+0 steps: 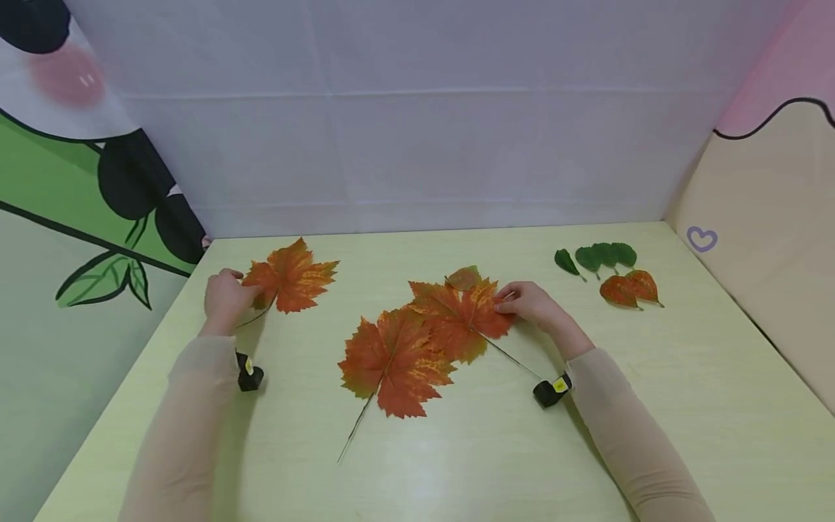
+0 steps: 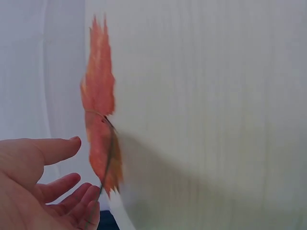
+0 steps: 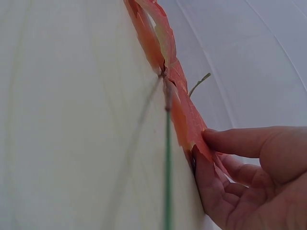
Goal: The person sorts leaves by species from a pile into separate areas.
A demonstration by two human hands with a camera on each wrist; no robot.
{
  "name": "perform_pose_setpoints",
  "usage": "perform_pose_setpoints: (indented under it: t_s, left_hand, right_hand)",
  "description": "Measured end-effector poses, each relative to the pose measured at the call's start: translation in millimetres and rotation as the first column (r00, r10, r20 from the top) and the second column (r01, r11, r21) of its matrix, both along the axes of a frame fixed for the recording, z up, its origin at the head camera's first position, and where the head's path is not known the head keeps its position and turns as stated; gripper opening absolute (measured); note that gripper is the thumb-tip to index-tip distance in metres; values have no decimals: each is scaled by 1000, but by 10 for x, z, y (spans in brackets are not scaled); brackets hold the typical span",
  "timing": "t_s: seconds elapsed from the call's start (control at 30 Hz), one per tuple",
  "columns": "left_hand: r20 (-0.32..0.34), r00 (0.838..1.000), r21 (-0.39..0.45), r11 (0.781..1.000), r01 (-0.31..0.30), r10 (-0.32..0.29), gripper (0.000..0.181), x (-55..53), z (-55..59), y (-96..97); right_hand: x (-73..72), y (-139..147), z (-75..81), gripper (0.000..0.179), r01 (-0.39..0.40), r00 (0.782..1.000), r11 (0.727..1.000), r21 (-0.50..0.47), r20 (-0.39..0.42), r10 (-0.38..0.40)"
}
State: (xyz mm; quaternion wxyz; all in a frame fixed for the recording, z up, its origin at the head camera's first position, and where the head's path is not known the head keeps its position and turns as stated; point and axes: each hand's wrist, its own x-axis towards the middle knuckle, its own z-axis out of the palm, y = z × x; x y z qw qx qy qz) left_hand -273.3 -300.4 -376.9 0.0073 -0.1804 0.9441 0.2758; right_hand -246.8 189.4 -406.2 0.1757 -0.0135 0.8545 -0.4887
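At the table's left, my left hand (image 1: 226, 296) is beside an orange maple leaf (image 1: 290, 277) with a thin stem. In the left wrist view, the thumb of the left hand (image 2: 53, 187) stands apart from the loosely bent fingers, and the stem crosses in front of the fingertips. My right hand (image 1: 531, 301) pinches the right edge of a second orange maple leaf (image 1: 457, 315) between thumb and fingers. This leaf overlaps a third maple leaf (image 1: 394, 362), whose stem points toward the front. A small orange-green leaf (image 1: 464, 278) peeks out behind the second leaf.
Several small green leaves (image 1: 588, 259) lie at the table's back right, with two small orange-red leaves (image 1: 618, 291) just in front of them. A pale cloth wall (image 1: 424, 159) rises behind the table (image 1: 489, 464). Small black devices (image 1: 551, 391) sit at both wrists.
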Motion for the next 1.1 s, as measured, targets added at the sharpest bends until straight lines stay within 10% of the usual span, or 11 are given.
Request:
perform_pose_setpoints:
  t_s: [0.33, 0.77, 1.1]
  left_hand:
    - [60, 973, 82, 973, 217, -222, 68, 152, 148, 197]
    - [93, 883, 141, 884, 447, -461, 55, 498, 73, 627]
    - [274, 802, 69, 843, 534, -531, 67, 771, 43, 1098]
  right_hand:
    - [11, 7, 5, 29, -6, 1000, 1000, -3, -12, 6]
    - [-4, 6, -21, 28, -9, 1000, 1000, 4, -8, 9]
    - [-4, -7, -8, 26, -6, 1000, 1000, 31, -14, 7]
